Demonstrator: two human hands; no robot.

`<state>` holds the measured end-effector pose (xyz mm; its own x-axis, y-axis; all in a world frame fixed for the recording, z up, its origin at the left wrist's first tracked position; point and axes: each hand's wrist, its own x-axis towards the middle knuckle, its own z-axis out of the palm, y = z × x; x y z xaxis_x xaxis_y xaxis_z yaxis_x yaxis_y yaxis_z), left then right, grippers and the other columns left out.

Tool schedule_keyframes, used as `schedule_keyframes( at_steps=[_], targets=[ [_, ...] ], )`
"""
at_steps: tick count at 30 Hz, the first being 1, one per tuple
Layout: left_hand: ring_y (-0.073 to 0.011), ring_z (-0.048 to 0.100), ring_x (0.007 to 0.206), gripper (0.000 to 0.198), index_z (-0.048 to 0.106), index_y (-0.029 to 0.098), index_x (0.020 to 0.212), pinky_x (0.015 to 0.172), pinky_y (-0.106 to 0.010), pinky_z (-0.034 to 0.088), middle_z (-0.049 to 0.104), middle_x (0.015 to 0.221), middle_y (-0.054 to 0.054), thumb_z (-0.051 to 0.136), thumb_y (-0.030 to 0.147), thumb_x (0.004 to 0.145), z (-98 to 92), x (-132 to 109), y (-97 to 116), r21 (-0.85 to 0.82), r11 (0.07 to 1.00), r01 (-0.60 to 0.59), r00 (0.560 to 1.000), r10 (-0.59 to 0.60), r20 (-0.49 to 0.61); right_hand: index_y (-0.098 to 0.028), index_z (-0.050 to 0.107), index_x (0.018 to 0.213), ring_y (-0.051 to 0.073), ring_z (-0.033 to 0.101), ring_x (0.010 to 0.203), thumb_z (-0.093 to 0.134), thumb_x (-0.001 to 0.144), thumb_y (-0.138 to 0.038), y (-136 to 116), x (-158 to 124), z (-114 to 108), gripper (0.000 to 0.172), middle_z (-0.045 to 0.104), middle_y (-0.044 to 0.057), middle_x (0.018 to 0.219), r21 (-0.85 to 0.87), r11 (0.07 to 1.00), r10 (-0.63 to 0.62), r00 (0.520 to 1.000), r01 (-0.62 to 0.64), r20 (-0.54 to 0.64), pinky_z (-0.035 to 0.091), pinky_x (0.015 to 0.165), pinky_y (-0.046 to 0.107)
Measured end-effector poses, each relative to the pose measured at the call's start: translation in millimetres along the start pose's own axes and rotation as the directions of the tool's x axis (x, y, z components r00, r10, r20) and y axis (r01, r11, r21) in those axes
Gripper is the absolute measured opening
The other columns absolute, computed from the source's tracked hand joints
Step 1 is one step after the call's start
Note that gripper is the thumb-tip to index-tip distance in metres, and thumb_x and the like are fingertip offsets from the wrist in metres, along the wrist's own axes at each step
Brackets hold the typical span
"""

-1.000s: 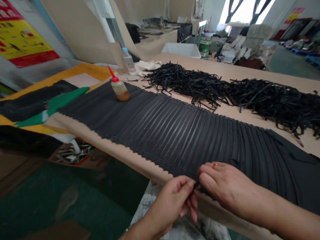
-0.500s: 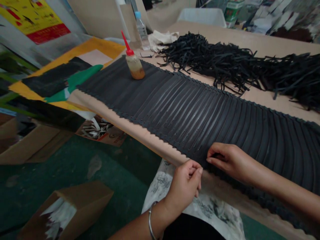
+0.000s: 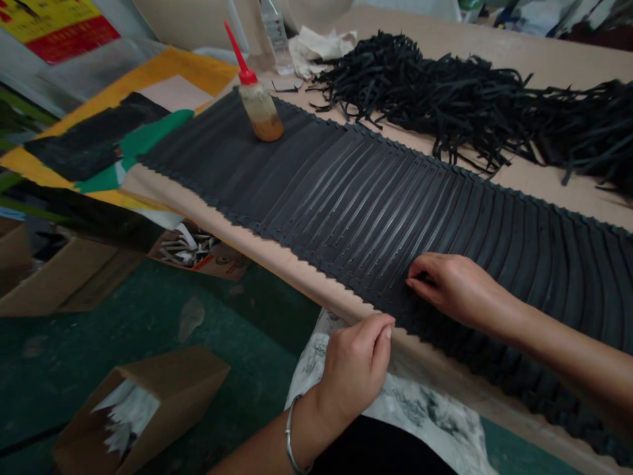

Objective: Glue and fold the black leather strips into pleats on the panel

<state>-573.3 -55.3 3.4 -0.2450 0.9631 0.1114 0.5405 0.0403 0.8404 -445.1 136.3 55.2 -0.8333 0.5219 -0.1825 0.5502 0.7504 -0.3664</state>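
Observation:
A long row of black strips (image 3: 306, 165) lies side by side across the table, their near ends forming a jagged edge. Shiny wet-looking lines run along the strips in the middle. My right hand (image 3: 452, 287) is over the strips near the table's front edge, thumb and forefinger closed in a pinch; what is between them is hidden against the black. Just in front of the table edge, my left hand (image 3: 356, 359) has its fingers curled and thumb pressed against the forefinger. Anything it holds is too small to make out.
A squeeze bottle (image 3: 262, 112) with red nozzle and amber liquid stands on the strips. Behind lies a heap of loose black strips (image 3: 445, 92), with a white cloth (image 3: 319, 49) and clear bottle (image 3: 275, 36). Cardboard boxes (image 3: 182, 396) of scraps stand on the floor.
The view has shifted, so the table things sit a little higher in it. My right hand has moved slightly away from my left, farther onto the strips. Both hands stay closed.

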Motion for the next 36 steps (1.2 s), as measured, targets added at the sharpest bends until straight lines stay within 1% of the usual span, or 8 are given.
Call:
schedule_keyframes(
  at_steps=[4, 7, 10, 13, 17, 23, 28, 36],
  targets=[
    [-0.0247, 0.071, 0.074, 0.037, 0.056, 0.018, 0.134, 0.065, -0.040, 0.058, 0.073, 0.092, -0.005, 0.044, 0.015, 0.098, -4.1, 13.7, 3.4, 0.347, 0.920, -0.183, 0.981, 0.147, 0.128, -0.021, 0.067, 0.088, 0.018, 0.067, 0.079, 0.056, 0.090, -0.027, 0.8, 0.7, 1.5, 0.013, 0.070, 0.002, 0.089, 0.007, 1.000, -0.003, 1.000, 0.003, -0.002, 0.045, 0.069, 0.029],
    [-0.0265, 0.068, 0.065, 0.047, 0.051, 0.017, 0.141, 0.055, -0.041, 0.057, 0.070, 0.083, -0.004, 0.049, 0.013, 0.094, -4.9, 23.8, 9.3, 0.525, 0.821, -0.224, 0.966, 0.114, 0.234, -0.020, 0.067, 0.088, 0.019, 0.067, 0.079, 0.055, 0.091, -0.027, -1.3, 0.3, 2.7, 0.014, 0.070, 0.003, 0.089, -0.010, 1.000, 0.006, 1.000, -0.005, 0.010, 0.045, 0.069, 0.030],
    [-0.0260, 0.068, 0.065, 0.050, 0.052, 0.016, 0.139, 0.053, -0.040, 0.057, 0.070, 0.083, -0.003, 0.057, 0.010, 0.089, -5.1, 29.5, 15.1, 0.594, 0.774, -0.218, 0.960, 0.062, 0.272, -0.021, 0.067, 0.089, 0.019, 0.067, 0.079, 0.055, 0.091, -0.029, -0.3, -0.2, -0.3, 0.014, 0.070, 0.003, 0.090, -0.024, 1.000, 0.006, 0.999, -0.005, 0.032, 0.044, 0.068, 0.029],
    [-0.0251, 0.069, 0.064, 0.051, 0.053, 0.016, 0.137, 0.052, -0.039, 0.057, 0.070, 0.083, -0.003, 0.060, 0.010, 0.087, -5.4, 31.1, 17.8, 0.613, 0.759, -0.220, 0.958, 0.051, 0.281, -0.023, 0.067, 0.088, 0.018, 0.066, 0.074, 0.056, 0.090, -0.030, 11.9, 2.2, -13.0, 0.013, 0.070, 0.002, 0.087, -0.035, 0.999, -0.004, 1.000, 0.005, 0.027, 0.043, 0.065, 0.028],
    [-0.0252, 0.069, 0.062, 0.051, 0.054, 0.016, 0.135, 0.051, -0.039, 0.058, 0.070, 0.080, -0.002, 0.061, 0.008, 0.085, -5.4, 31.9, 17.3, 0.621, 0.752, -0.222, 0.958, 0.049, 0.284, -0.023, 0.067, 0.086, 0.017, 0.066, 0.074, 0.058, 0.089, -0.031, 47.1, 15.1, -46.9, 0.013, 0.071, 0.001, 0.083, 0.002, 1.000, -0.013, 1.000, 0.013, 0.006, 0.044, 0.066, 0.028],
    [-0.0259, 0.068, 0.059, 0.049, 0.057, 0.015, 0.130, 0.049, -0.040, 0.059, 0.069, 0.076, -0.003, 0.057, 0.005, 0.083, -3.5, 32.4, 14.4, 0.621, 0.747, -0.238, 0.961, 0.090, 0.260, -0.023, 0.068, 0.083, 0.019, 0.066, 0.073, 0.062, 0.086, -0.038, 103.4, 47.9, -88.1, 0.017, 0.072, 0.001, 0.079, -0.021, 0.995, 0.092, 0.994, -0.094, -0.054, 0.045, 0.067, 0.029],
    [-0.0252, 0.067, 0.056, 0.051, 0.056, 0.013, 0.130, 0.047, -0.039, 0.057, 0.068, 0.074, -0.003, 0.052, 0.003, 0.080, -1.9, 31.4, 10.0, 0.607, 0.746, -0.273, 0.958, 0.150, 0.246, -0.022, 0.067, 0.080, 0.018, 0.064, 0.073, 0.066, 0.083, -0.039, 125.9, 69.6, -85.8, 0.017, 0.072, 0.003, 0.081, -0.179, 0.983, 0.008, 0.988, -0.036, -0.156, 0.041, 0.068, 0.029],
    [-0.0254, 0.066, 0.052, 0.046, 0.056, 0.011, 0.127, 0.043, -0.039, 0.056, 0.068, 0.072, -0.003, 0.045, 0.003, 0.082, -3.8, 35.6, 7.8, 0.591, 0.746, -0.308, 0.951, 0.222, 0.215, -0.022, 0.066, 0.078, 0.018, 0.064, 0.071, 0.066, 0.084, -0.035, 127.1, 78.9, -73.6, 0.014, 0.070, 0.001, 0.078, -0.164, 0.986, 0.019, 0.991, -0.040, -0.133, 0.041, 0.068, 0.029]
  ],
)
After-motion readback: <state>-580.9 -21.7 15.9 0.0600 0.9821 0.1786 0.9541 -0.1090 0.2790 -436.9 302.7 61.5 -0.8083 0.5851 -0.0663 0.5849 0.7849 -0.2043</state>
